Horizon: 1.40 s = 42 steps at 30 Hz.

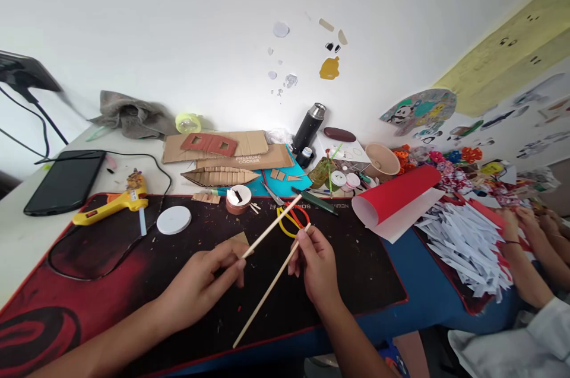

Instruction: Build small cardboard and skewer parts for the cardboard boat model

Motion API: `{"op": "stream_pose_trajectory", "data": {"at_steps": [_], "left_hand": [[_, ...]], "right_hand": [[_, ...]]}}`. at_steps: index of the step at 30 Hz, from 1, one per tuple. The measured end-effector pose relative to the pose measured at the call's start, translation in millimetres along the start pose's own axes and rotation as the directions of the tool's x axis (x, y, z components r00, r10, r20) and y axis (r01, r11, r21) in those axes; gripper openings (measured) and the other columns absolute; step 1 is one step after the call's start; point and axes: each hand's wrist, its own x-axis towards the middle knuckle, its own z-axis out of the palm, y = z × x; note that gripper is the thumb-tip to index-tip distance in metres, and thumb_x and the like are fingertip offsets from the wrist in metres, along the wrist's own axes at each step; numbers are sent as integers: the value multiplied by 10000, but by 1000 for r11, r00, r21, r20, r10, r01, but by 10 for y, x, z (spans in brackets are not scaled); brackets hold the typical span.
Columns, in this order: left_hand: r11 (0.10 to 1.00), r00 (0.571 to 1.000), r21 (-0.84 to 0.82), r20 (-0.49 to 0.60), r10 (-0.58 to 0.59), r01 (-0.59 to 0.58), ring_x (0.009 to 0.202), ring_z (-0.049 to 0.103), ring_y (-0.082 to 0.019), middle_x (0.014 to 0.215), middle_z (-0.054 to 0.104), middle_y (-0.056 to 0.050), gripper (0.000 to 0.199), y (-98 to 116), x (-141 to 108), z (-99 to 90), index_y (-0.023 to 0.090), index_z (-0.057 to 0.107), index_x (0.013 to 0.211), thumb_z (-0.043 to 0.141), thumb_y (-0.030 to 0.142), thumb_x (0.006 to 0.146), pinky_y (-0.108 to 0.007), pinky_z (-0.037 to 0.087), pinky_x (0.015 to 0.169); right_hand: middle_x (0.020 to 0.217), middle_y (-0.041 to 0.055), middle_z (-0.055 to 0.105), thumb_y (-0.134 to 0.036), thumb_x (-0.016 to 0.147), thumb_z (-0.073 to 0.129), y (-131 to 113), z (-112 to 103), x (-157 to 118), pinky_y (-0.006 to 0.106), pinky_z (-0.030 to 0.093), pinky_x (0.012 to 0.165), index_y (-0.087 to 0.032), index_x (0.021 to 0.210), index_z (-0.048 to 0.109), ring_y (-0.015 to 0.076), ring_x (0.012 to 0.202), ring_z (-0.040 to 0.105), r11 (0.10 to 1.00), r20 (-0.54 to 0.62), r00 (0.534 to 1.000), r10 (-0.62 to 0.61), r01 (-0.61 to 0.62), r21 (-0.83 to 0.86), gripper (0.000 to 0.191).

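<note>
My left hand [214, 274] pinches the near end of a thin wooden stick [272, 226], which points up and to the right. Between thumb and fingers of my right hand [316, 265] is the upper end of a second wooden stick [266, 296], slanting down to the left over the dark mat [356, 283]. The two sticks are apart. Just beyond my hands lie scissors [288, 225] with red and yellow handles. A small cardboard piece [238, 240] is partly hidden behind my left hand. Farther back sits a boat-shaped cardboard piece [220, 176].
At the left are a yellow glue gun [118, 200] with its cable, a white lid [173, 221] and a phone [65, 182]. A black thermos [309, 129] stands by the wall. Red paper [401, 191] and paper strips [463, 247] lie right, beside another person's hands [519, 229].
</note>
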Motion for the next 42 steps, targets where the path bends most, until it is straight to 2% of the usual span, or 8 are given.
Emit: {"op": "stream_pose_trajectory", "data": {"at_steps": [4,12,19,28,30,33,38,42], "left_hand": [[962,951,-133,231,-205,240,612,687,-143,865,796,-4,382,176,38,130,240,645,1224,443,532,1080,-236,535,614],[772,822,-366,461,-335,520,626,699,-155,941,793,-46,642,254,60,270,211,621,1142,568,813,924,-241,493,566],[718,842,-445,351,-410,535,488,528,-91,656,583,68,788,240,114,272,182,638,1084,625,916,798,-216,407,497],[767,826,-354,412,-385,535,563,638,-144,790,692,5,728,247,110,321,198,657,1211,547,843,892,-250,496,529],[855,855,-242,381,-351,458,652,689,-167,886,749,-28,606,215,92,239,217,687,1236,547,737,959,-263,536,592],[942,935,-66,164,-315,328,668,685,-168,915,773,-33,512,134,75,5,229,732,1214,557,654,987,-275,552,651],[940,942,126,-157,-296,317,861,732,-246,992,786,-53,572,-51,59,-385,250,718,1276,506,706,1002,-312,569,744],[893,968,391,-198,-154,222,1088,717,-318,1227,750,-106,646,-233,20,-387,240,692,1363,552,737,975,-421,573,963]], "right_hand": [[515,-55,605,-613,912,783,116,33,-13,157,332,355,-207,804,587,90,355,538,996,-9,998,55,-55,76,464],[516,-67,583,-614,800,865,67,50,78,164,297,331,-204,854,636,93,347,515,971,-93,986,138,-116,208,473],[543,-42,610,-681,856,806,91,66,14,180,338,362,-172,956,726,99,378,534,970,-10,995,102,-97,222,526],[467,-48,562,-740,859,770,131,64,28,190,337,366,-177,819,681,110,358,536,982,98,984,150,-159,99,571],[459,-53,550,-743,850,771,113,19,67,192,335,366,-182,800,666,112,357,535,983,95,983,157,-164,76,572],[443,-67,524,-753,848,761,94,-87,120,190,316,364,-192,789,647,109,352,515,989,50,989,142,-143,22,575],[437,-79,506,-729,896,719,79,-251,198,204,331,390,-187,826,677,95,348,457,980,91,988,125,-109,-164,548],[408,-89,474,-714,903,705,41,-292,306,212,296,377,-195,786,668,94,319,414,948,142,972,186,-140,-286,533]]}}
